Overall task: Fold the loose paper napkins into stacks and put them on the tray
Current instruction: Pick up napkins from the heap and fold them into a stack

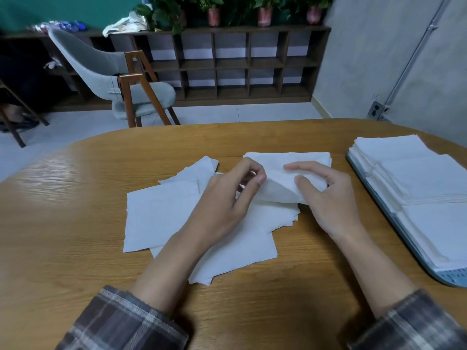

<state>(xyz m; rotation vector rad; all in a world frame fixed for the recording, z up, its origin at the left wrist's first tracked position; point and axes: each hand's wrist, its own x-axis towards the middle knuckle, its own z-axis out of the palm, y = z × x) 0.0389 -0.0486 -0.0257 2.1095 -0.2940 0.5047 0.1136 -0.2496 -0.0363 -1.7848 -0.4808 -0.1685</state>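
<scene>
Thin white napkin pinched between fingers, left hand and right hand; wood-grain table.

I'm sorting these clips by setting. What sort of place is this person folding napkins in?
Likely an office or café-style common room, though I can't be sure: a wooden table, a wall of open cubby shelves topped with potted plants, and a grey chair.
</scene>
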